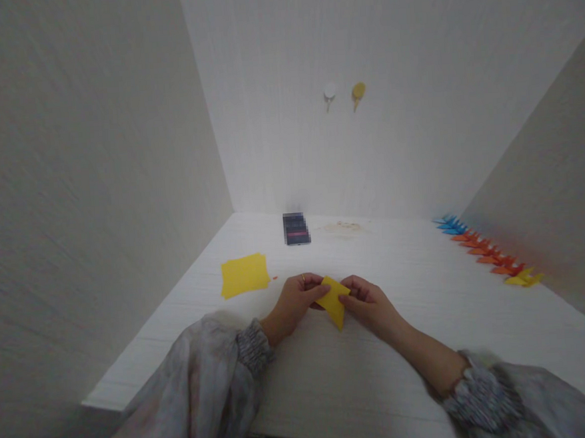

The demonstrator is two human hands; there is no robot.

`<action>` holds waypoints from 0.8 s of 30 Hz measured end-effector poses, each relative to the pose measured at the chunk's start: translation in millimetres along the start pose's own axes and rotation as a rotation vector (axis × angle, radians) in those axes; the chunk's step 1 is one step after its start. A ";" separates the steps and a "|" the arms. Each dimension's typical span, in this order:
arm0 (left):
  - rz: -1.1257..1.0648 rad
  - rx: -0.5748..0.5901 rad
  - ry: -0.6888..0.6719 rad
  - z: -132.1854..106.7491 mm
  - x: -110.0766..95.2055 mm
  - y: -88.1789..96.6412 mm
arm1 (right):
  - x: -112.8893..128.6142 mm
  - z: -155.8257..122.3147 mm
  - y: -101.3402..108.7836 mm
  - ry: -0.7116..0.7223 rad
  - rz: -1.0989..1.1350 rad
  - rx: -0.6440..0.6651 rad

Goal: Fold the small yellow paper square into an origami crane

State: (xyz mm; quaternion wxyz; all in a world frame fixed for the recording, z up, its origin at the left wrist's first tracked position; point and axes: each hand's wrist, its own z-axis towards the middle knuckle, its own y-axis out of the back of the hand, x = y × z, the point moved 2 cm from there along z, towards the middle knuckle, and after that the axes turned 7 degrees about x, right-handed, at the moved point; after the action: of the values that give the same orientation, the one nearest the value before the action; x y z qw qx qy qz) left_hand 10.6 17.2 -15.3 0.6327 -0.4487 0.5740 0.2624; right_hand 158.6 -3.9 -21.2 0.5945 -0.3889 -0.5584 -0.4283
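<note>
A folded piece of yellow paper (334,304) is held between my two hands above the white table, its narrow point turned toward me. My left hand (298,298), with a ring on one finger, pinches its left edge, thumb on top. On the opposite side my right hand (368,302) grips the right edge between thumb and fingers. Part of the fingers is hidden behind the paper. Left of my left hand lies a stack of yellow paper sheets (245,276), slightly fanned, with a tiny orange scrap (275,277) beside it.
A dark phone (296,229) lies near the back wall. Along the right wall stands a row of folded paper cranes (486,251) in blue, orange, red and yellow. Two hooks (358,91) are fixed to the back wall. Side walls enclose the white table (405,258).
</note>
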 end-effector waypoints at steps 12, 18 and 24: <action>-0.011 0.005 0.011 -0.8 2.3 -2.9 | -2.2 -2.1 3.3 0.101 -0.345 -0.156; -0.043 0.037 -0.022 -0.9 2.6 -2.4 | 4.2 -3.2 0.8 0.121 -0.326 -0.132; -0.042 0.040 -0.046 -0.9 1.3 -3.5 | 7.8 -3.3 -0.3 0.125 -0.341 -0.073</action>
State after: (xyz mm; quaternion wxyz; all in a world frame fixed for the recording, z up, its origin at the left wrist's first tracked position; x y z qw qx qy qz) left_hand 13.4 14.5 -15.5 0.6601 -0.4417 0.5548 0.2479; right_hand 159.5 -7.7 -13.7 0.5325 -0.2825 -0.5622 -0.5661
